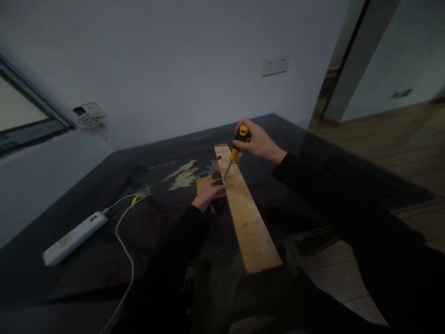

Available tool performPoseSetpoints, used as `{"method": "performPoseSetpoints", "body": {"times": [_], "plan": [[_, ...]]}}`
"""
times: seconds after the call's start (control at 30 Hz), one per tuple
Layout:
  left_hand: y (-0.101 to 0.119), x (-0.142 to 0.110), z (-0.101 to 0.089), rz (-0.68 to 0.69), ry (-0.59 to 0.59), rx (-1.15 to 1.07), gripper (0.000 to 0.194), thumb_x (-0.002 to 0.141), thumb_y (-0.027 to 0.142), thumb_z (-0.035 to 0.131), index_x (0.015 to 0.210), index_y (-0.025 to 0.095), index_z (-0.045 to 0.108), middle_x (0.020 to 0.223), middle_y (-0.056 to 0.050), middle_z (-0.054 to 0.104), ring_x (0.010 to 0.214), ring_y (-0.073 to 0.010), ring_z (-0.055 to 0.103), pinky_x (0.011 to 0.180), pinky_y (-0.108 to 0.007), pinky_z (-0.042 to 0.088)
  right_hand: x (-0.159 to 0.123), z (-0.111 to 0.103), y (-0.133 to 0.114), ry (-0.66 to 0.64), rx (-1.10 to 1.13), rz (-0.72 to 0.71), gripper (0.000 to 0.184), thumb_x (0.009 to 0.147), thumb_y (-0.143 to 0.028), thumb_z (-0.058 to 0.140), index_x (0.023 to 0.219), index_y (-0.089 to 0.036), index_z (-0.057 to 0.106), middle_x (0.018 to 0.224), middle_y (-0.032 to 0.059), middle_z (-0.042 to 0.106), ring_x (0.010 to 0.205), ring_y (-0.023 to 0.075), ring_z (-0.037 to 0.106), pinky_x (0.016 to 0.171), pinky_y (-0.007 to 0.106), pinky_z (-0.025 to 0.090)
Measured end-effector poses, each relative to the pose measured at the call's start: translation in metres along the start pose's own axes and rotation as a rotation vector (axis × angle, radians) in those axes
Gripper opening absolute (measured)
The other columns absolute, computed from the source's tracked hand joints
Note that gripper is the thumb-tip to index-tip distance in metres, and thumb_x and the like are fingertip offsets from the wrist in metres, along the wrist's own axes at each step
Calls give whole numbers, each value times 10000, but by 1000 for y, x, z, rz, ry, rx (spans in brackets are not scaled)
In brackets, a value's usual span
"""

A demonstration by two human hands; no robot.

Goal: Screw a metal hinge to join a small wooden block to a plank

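Note:
A long wooden board [248,222] lies lengthwise on the dark table, its near end sticking out past the table's edge. My right hand [259,141] is closed around the yellow and black handle of a screwdriver [234,153], which slants down to the left. The screwdriver's tip meets a small metal bracket [225,183] at the board's left edge; any screw under it is too small to make out. Pressed against that bracket are the fingers of my left hand [209,193]. Partly behind this hand, a smaller wooden piece [203,183] touches or nearly touches the board.
On the table's left lies a white power bank [75,238] with a white cable [127,253] running toward the near edge. Beneath everything, the dark table [156,190] bears a bird-and-flower picture. Wall sockets [275,66] sit behind it.

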State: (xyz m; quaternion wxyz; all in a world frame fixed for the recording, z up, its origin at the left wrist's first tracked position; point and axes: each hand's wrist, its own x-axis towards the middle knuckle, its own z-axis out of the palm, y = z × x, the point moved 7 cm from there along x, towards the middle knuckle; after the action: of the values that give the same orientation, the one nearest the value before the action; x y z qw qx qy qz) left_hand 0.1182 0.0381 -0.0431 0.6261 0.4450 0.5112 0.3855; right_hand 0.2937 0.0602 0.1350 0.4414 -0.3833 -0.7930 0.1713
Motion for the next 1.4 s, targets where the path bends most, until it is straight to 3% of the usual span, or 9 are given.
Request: {"method": "performPoseSetpoints", "body": {"times": [0.47,1.03,1.2,1.4], "plan": [[-1,1,-1,6,-2,-18,414,763,77,673,1167,102,583,1019,-127,699,766,-142,699,792,-277,577,-2,2,-28,-99,-56,-160,241,770,-284,640,919,-201,468,847,4,515,737,138,428,674,285,373],[0,-3,1,-20,14,-55,372,768,47,672,1128,104,598,913,-93,721,698,-129,693,718,-244,573,-25,10,-50,-137,-150,-208,246,793,-333,637,916,-194,476,823,5,551,702,135,466,664,275,333],[-2,-1,-1,-25,29,-35,416,785,45,647,1189,105,570,935,-96,719,688,-125,694,692,-230,568,-18,11,-51,-150,-126,-167,226,822,-320,608,944,-192,467,843,16,564,729,144,490,668,279,354],[-1,-2,-1,-17,41,-19,428,791,33,621,1211,88,558,932,-104,721,687,-116,690,696,-219,570,6,13,-51,-388,-92,-83,182,843,-211,558,1005,-181,481,840,20,568,657,111,480,562,231,374]]}}
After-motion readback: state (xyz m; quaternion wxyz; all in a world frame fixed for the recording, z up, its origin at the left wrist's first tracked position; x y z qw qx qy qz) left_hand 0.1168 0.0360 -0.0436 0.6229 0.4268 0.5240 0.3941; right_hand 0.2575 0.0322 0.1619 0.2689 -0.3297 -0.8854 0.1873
